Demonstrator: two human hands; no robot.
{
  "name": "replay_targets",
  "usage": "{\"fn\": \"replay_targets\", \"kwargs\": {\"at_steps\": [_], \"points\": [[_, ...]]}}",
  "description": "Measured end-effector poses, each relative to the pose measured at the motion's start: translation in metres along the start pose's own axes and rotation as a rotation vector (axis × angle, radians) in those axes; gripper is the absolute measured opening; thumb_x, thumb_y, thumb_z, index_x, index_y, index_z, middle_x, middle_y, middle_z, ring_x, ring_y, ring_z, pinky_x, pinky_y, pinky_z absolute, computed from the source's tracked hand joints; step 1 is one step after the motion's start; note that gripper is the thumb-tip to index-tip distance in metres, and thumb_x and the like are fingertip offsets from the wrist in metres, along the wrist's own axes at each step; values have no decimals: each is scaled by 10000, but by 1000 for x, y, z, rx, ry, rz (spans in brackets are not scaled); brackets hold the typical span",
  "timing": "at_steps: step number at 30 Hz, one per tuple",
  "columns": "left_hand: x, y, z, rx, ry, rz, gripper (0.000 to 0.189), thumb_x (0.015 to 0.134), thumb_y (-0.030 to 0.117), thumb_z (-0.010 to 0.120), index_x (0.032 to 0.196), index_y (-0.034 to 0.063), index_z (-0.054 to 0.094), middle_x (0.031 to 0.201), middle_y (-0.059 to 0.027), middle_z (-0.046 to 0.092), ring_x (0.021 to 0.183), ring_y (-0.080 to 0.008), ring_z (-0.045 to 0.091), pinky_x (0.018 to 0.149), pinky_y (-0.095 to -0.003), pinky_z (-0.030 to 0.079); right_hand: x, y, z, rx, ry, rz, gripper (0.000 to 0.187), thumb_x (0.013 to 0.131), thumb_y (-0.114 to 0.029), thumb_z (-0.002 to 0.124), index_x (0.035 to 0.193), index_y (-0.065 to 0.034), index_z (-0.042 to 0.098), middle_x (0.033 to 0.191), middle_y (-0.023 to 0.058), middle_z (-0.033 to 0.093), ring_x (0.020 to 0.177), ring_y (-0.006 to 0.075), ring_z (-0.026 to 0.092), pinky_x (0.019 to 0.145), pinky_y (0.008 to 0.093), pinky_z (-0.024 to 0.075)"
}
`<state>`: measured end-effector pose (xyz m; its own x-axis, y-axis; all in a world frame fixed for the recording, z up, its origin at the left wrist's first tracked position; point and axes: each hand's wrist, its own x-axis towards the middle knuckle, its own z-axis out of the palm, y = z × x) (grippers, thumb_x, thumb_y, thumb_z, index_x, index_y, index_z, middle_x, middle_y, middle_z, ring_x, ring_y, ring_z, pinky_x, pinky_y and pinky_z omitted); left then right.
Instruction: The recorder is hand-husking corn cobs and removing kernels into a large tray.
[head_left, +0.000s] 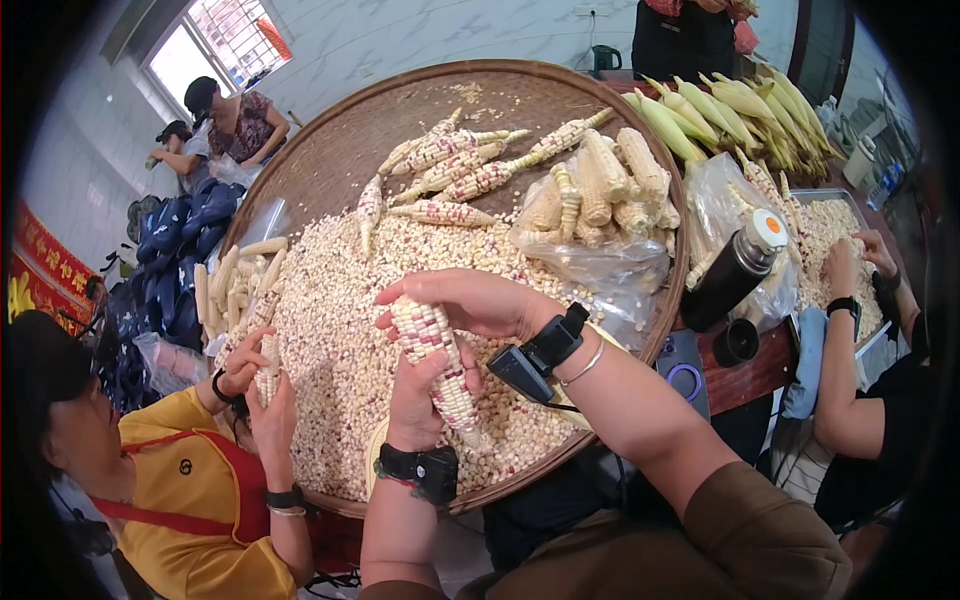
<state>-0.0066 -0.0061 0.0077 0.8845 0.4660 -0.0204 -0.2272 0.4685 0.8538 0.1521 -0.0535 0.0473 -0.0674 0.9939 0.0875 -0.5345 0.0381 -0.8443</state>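
Note:
A speckled white-and-purple ear of corn (429, 339) slants in front of me, its tapered end pointing down. My left hand (417, 394) grips it around the middle, thumb along the near side. Over its thick upper end curls my right hand (480, 298), with fingers wrapping behind the ear. Both hands are above a wide heap of loose corn kernels (337, 360) in a large round woven tray (315, 176). Farther back in the tray lie several unshelled ears (465, 161). A plastic bag of bare cobs (596, 184) sits at the right.
At left, a person in yellow holds a cob (268, 371) over the tray, near a pile of cobs (232, 281). To the right are a black thermos (724, 281), its cup (736, 343), a phone (681, 371), husked ears (720, 112) and another person's kernel-filled metal tray (817, 196).

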Motion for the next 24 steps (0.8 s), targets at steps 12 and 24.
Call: {"fn": "replay_targets", "kwargs": {"at_steps": [12,24], "points": [[10,-9,-5,373,250,114,210,869,122,658,1027,33,553,822,-70,641,627,-166,635,562,-296,534,12,15,-18,-313,118,-89,321,987,-274,512,1205,-56,602,977,8,638,857,92,592,775,271,509],[5,-3,0,273,211,8,207,867,120,650,1025,36,546,773,-68,628,593,-161,617,523,-289,518,11,14,-19,-119,-68,-68,330,998,-247,486,1229,-22,556,1093,50,621,997,127,572,914,282,449]]}}
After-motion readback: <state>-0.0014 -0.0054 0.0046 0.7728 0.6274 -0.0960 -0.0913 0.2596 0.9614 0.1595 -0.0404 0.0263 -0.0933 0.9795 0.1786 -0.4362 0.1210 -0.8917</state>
